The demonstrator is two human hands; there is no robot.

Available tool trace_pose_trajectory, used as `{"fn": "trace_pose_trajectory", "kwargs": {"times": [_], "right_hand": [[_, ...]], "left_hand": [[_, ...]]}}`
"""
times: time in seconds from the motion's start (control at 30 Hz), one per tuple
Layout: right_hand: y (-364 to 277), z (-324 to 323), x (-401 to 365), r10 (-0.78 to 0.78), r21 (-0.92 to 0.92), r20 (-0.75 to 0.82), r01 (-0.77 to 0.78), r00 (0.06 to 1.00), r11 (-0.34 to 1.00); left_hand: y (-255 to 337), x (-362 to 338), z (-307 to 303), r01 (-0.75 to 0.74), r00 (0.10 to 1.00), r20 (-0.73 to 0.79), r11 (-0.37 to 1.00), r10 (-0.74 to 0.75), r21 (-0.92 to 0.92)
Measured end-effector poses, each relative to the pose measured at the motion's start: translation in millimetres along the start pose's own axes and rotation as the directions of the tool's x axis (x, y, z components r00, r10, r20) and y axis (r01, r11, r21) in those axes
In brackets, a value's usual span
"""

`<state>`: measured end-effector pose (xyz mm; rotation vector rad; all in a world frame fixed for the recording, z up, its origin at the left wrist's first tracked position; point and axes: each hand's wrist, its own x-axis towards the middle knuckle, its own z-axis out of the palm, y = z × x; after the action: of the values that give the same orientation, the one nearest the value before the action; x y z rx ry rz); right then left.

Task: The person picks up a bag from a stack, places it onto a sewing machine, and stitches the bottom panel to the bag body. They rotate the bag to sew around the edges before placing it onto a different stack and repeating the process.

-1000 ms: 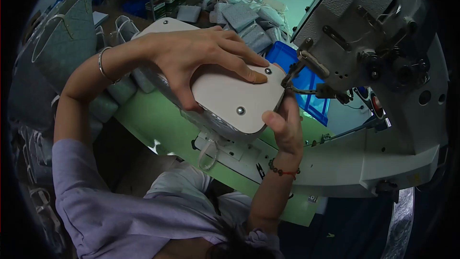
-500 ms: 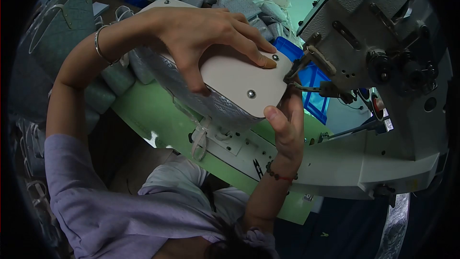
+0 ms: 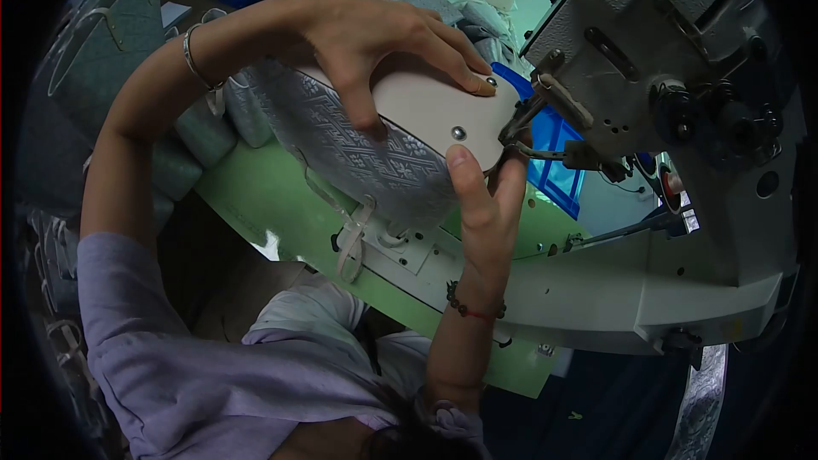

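A handbag with silvery patterned sides is bottom up, its flat pale base facing me and bearing round metal studs. My left hand arches across the base, thumb along the near edge and fingers on the far side, holding the bag. At the right end, my right hand pinches the near corner, thumb beside a stud; its other fingers are partly hidden behind the edge. The rim of the base meets the stitching parts of a sewing machine. A strap dangles below the bag.
The green tabletop surrounds the machine's pale bed. Behind the machine head is a blue crate. Grey bag pieces are heaped at the back, and finished-looking bags stand at the left.
The bag has turned and shifted up at its right end, so more of its patterned side shows. My right hand has moved left and up with the corner; my left hand has shifted slightly up and right.
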<state>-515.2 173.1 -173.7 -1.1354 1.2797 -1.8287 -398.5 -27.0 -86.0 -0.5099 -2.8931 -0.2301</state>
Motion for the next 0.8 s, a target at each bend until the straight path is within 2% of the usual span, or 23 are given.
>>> {"fn": "trace_pose_trajectory", "kwargs": {"times": [0.07,0.17,0.3,0.37,0.5,0.6,0.7,0.77,0.8], "right_hand": [[3.8,2.1,3.1,-0.060,-0.040,-0.060,0.058,0.996,0.997],[2.7,10.2,8.5,-0.097,-0.007,-0.042,0.096,0.994,0.995],[5.2,12.0,14.5,-0.147,-0.066,-0.055,0.144,0.988,0.987],[5.2,13.5,16.3,-0.161,-0.089,-0.092,0.153,0.983,0.984],[3.7,10.9,19.7,-0.102,-0.109,-0.047,0.096,0.994,0.989],[1.7,9.7,20.9,-0.124,-0.109,-0.032,0.119,0.992,0.987],[-2.6,6.6,20.4,-0.090,-0.079,-0.031,0.087,0.995,0.993],[-2.8,1.3,21.4,-0.053,-0.010,0.036,0.054,0.998,0.999],[-2.9,-2.2,22.6,-0.049,-0.008,0.033,0.049,0.998,0.999]], "left_hand": [[-1.3,2.1,-0.1,0.011,1.000,-0.009,0.999,-0.011,-0.032],[-1.0,3.0,-1.4,0.074,0.997,0.022,0.995,-0.072,-0.071],[-10.8,5.5,-1.9,0.037,0.999,0.024,0.998,-0.036,-0.051],[-13.1,6.0,-3.2,0.041,0.997,0.073,0.998,-0.038,-0.039],[-18.8,0.7,3.6,0.019,1.000,0.023,0.998,-0.018,-0.052],[-17.1,-3.0,6.3,0.046,0.998,0.044,0.997,-0.044,-0.060],[-6.7,-7.3,10.9,0.108,0.994,0.039,0.988,-0.105,-0.106],[3.9,-10.9,13.5,0.223,0.973,0.059,0.974,-0.221,-0.032],[9.1,-13.8,16.0,0.224,0.973,0.062,0.974,-0.221,-0.037]]}}
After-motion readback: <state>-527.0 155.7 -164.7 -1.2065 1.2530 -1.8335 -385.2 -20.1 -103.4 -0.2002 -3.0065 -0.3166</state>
